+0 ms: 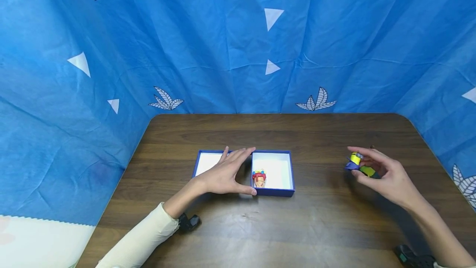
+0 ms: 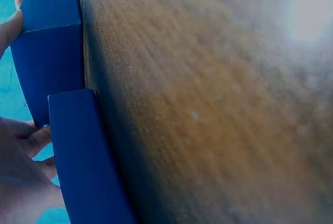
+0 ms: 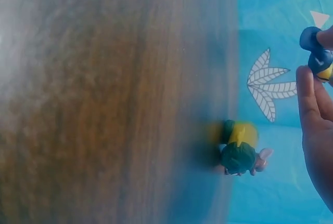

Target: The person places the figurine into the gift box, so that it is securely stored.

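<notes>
In the head view my right hand (image 1: 386,177) pinches a small yellow minion figure (image 1: 355,159) with blue clothing, held above the table. Behind that hand a green-and-yellow figurine (image 3: 240,148) stands on the tabletop, partly hidden in the head view. My left hand (image 1: 227,175) spans the left end of an open blue box (image 1: 273,192) with a white inside, thumb at its near side and fingertips at its far side. Inside the box's near left corner lies a small red figurine (image 1: 259,178) with yellow and blue parts.
Another blue-edged white tray (image 1: 208,161), partly covered by my left hand, lies left of the box. All stand on a dark wooden table (image 1: 320,218). A blue printed curtain (image 1: 238,44) hangs behind and beside it.
</notes>
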Demonstrator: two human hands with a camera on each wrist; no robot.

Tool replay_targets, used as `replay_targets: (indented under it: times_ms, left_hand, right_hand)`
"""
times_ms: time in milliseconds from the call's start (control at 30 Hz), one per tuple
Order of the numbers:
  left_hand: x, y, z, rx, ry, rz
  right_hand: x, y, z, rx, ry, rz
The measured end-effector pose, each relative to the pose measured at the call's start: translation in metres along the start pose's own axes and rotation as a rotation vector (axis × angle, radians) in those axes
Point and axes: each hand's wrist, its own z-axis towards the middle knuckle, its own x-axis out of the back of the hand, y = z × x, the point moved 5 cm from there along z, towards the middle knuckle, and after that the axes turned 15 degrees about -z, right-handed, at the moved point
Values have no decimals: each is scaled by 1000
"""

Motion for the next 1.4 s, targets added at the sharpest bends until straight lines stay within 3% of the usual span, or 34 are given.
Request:
replay_targets:
  times_ms: [267, 767, 1100, 1300, 1400]
  left_hand:
    - [-1, -1, -1, -5, 4, 0]
    - [-1, 0, -1, -1, 0, -3]
    - [-1, -2, -1, 4, 2, -5]
    - [-1, -1, -2, 3, 1, -11]
    - [-1, -1, -2, 4, 2, -12]
  right_hand:
    - [-3, -4, -1, -12, -8, -54]
    - [-8, -7, 3, 24, -10, -24]
    - [-11, -11, 8, 65, -31, 110]
    - [-10, -12, 12, 13, 8, 291]
    - [-9, -14, 13, -21, 54, 271]
